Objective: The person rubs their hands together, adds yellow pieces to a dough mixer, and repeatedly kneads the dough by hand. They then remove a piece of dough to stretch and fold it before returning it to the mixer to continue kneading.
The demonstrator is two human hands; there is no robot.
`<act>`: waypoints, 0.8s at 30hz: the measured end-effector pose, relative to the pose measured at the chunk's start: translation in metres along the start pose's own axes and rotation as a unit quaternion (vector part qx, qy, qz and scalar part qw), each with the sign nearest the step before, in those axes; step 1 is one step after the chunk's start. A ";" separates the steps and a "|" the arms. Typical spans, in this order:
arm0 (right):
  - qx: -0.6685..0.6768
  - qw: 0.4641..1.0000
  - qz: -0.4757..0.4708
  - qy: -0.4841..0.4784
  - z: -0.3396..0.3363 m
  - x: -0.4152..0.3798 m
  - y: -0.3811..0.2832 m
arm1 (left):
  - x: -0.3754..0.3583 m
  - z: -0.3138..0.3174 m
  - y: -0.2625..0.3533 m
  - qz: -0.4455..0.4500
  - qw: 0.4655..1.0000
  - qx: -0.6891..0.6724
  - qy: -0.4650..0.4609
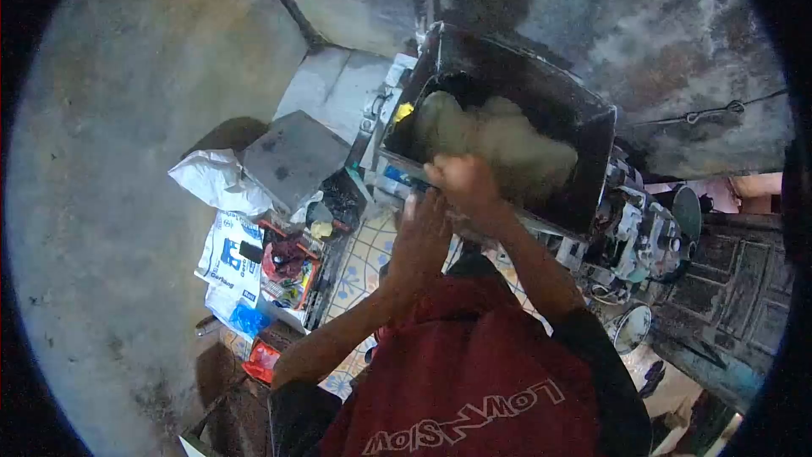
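Note:
A large mass of pale dough-like material (pixel 499 144) lies in a deep, dark metal trough (pixel 529 49) in front of me. My right hand (pixel 463 179) is at the trough's near rim with its fingers curled closed. What they hold, if anything, is hidden. Just below and to its left, my left hand (pixel 425 224) reaches to the front side of the machine, below the rim. Its fingers are stretched out, the thumb apart, and nothing shows in it. A small yellow piece (pixel 403 112) sticks to the trough's left edge.
Machine parts (pixel 639 237) jut out on the right, near a round bucket (pixel 631 328). To the left lie a grey board (pixel 296 156), a white sack (pixel 222 179), a printed bag (pixel 233 262) and an open box of small items (pixel 292 275). Concrete walls (pixel 152 118) enclose the corner.

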State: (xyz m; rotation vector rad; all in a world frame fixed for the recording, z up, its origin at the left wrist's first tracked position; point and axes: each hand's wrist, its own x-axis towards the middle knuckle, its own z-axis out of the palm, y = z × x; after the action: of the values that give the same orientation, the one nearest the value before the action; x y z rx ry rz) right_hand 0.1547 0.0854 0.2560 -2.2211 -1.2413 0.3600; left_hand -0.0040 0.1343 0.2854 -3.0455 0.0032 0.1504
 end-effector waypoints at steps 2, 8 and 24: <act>0.051 0.996 0.069 -0.011 -0.028 -0.004 0.002 | 0.000 0.004 -0.001 0.014 1.000 0.012 0.001; 0.169 0.985 0.025 0.013 -0.050 -0.023 -0.016 | 0.025 0.001 0.009 0.054 0.997 -0.063 0.007; 0.040 0.950 0.285 0.124 -0.113 -0.098 0.147 | 0.051 0.058 -0.032 -0.239 0.886 -0.321 0.232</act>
State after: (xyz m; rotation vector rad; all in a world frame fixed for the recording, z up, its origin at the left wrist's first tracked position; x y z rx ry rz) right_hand 0.2589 -0.0965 0.2564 -2.4304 -0.4294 0.3249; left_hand 0.0408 0.1721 0.2256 -3.4841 -0.9266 -0.7609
